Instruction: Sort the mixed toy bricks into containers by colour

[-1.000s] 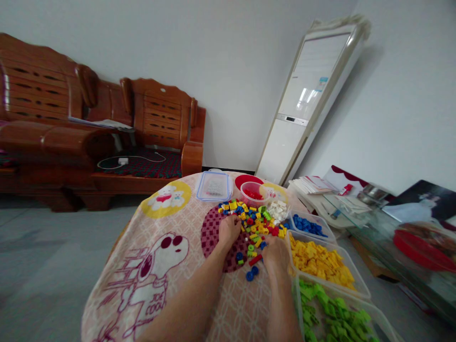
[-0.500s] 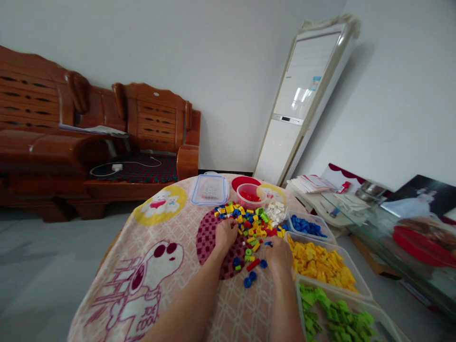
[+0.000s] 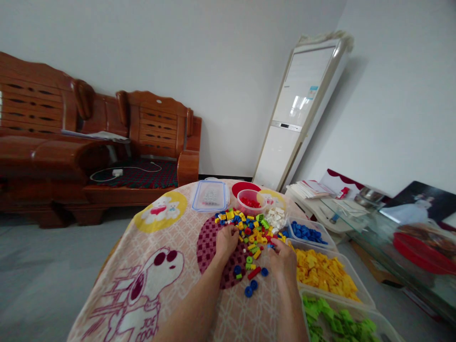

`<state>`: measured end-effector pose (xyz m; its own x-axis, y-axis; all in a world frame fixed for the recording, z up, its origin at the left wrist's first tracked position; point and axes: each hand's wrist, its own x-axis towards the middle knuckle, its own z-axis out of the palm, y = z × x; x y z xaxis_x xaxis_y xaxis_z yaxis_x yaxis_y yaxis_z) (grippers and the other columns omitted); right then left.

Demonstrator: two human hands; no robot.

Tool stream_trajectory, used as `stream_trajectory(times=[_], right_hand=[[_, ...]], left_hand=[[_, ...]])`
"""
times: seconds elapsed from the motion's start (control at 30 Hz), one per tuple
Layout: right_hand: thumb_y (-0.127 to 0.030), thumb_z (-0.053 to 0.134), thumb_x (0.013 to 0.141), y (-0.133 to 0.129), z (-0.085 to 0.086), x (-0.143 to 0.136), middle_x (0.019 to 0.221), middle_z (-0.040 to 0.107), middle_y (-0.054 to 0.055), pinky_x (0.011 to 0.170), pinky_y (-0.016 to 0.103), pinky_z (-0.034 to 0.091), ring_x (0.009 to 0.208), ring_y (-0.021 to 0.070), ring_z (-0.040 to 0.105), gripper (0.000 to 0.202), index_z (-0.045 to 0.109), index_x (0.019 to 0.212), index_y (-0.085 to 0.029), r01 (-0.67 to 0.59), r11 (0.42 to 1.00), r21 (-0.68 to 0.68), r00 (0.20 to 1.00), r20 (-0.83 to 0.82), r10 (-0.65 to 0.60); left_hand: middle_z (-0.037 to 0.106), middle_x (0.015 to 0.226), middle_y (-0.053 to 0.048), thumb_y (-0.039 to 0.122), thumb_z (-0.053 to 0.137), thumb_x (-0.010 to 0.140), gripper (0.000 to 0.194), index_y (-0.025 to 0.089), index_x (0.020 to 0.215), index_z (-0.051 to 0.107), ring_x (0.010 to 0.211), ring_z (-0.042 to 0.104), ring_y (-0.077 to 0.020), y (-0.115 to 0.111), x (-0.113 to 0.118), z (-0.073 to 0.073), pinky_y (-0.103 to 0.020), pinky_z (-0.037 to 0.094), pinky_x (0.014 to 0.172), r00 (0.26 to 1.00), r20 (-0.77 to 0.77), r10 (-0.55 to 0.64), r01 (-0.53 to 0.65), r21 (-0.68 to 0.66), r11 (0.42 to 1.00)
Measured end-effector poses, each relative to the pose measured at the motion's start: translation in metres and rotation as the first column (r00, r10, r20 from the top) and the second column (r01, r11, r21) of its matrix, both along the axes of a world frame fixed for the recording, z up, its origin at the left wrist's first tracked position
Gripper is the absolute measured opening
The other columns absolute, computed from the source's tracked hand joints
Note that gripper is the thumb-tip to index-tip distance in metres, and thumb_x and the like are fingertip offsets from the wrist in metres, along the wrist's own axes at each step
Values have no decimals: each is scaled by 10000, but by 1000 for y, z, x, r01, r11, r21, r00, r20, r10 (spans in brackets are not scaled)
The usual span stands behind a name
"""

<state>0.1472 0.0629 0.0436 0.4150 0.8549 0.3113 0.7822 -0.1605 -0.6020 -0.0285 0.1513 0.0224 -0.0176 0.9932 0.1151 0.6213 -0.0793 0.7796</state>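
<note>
A mixed pile of toy building blocks (image 3: 254, 231) in yellow, blue, green and red lies in the middle of the table. At its left edge is my left hand (image 3: 227, 241), its fingers curled in and their tips pressed together; what they hold, if anything, is too small to name. On the pile's right side, my right hand (image 3: 284, 259) has thumb and forefinger closed around a small blue block (image 3: 271, 246). Nearer to me are a red bar-shaped block (image 3: 254, 273), a green ring-shaped piece (image 3: 249, 260) and several blue round pieces (image 3: 248, 291).
Along the right stand clear boxes of blue blocks (image 3: 308, 233), yellow blocks (image 3: 326, 275) and green blocks (image 3: 335, 320). White blocks (image 3: 276, 218) are heaped behind the pile, beside a round tub of red blocks (image 3: 250, 203). A blue-rimmed lidded box (image 3: 210, 195) sits at the far edge.
The view has tilted up slightly, so everything sits lower in the picture. My right hand has turned a little, and its fingers show more. My left hand stays by the pile.
</note>
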Motion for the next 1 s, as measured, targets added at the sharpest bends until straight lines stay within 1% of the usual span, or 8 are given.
stream_trajectory(times=[0.17,0.4,0.47,0.57,0.67,0.73,0.83,1.0], right_hand=[[-353,535,731,6,-5,4,741,737,81,623,301,536,627,210,678,428,758,1021,-132,50,989,137,921,-389,7],[-372,567,667,28,-5,16,744,738,105,648,302,561,712,248,709,582,692,1140,-55,286,919,272,733,-680,-27],[-357,549,674,38,5,25,801,746,123,657,298,552,736,249,709,595,675,1169,-51,345,898,271,743,-664,-85],[-337,505,705,46,28,38,919,749,134,694,287,531,826,249,703,580,662,1201,-79,400,890,217,816,-527,-238],[-299,461,731,44,48,43,1074,724,145,764,280,508,967,253,675,578,636,1243,-96,462,861,214,855,-364,-369],[-283,439,747,38,52,41,1148,699,150,784,277,498,994,248,667,577,619,1262,-95,487,840,239,856,-323,-404],[-276,435,768,27,45,26,1144,698,157,787,281,495,954,245,673,535,640,1223,-85,436,858,274,887,-295,-356],[-287,438,819,2,16,-10,966,739,138,786,281,478,858,232,668,369,742,956,-130,187,956,227,979,-129,-161]], left_hand=[[718,754,-26,165,564,841,164,173,815,725,713,627,-130,2,0,-4,-222,343,639,1000,1,-12,12,4,1000],[704,716,-23,167,572,837,155,173,806,724,698,621,-127,4,-1,-8,-218,358,652,999,43,-20,20,-2,1000],[710,730,-25,160,568,833,158,173,809,724,709,625,-128,4,-1,-8,-216,363,655,998,49,-24,24,-2,1000],[717,741,-26,161,565,831,160,173,823,724,717,630,-129,4,-2,-8,-214,366,653,999,39,-29,29,2,1000],[721,746,-23,160,561,832,165,175,846,725,703,633,-126,3,-2,-6,-212,373,654,998,50,-35,35,-7,999],[720,740,-22,157,561,829,166,175,845,725,690,633,-124,3,-2,-5,-211,378,654,997,63,-36,37,-10,999],[713,718,-22,167,563,832,164,173,840,727,681,635,-124,3,-2,-4,-211,379,653,997,68,-31,32,-17,999],[708,707,-18,160,558,835,167,173,822,724,668,634,-118,4,-3,-4,-209,386,660,996,77,-54,55,-21,998]])
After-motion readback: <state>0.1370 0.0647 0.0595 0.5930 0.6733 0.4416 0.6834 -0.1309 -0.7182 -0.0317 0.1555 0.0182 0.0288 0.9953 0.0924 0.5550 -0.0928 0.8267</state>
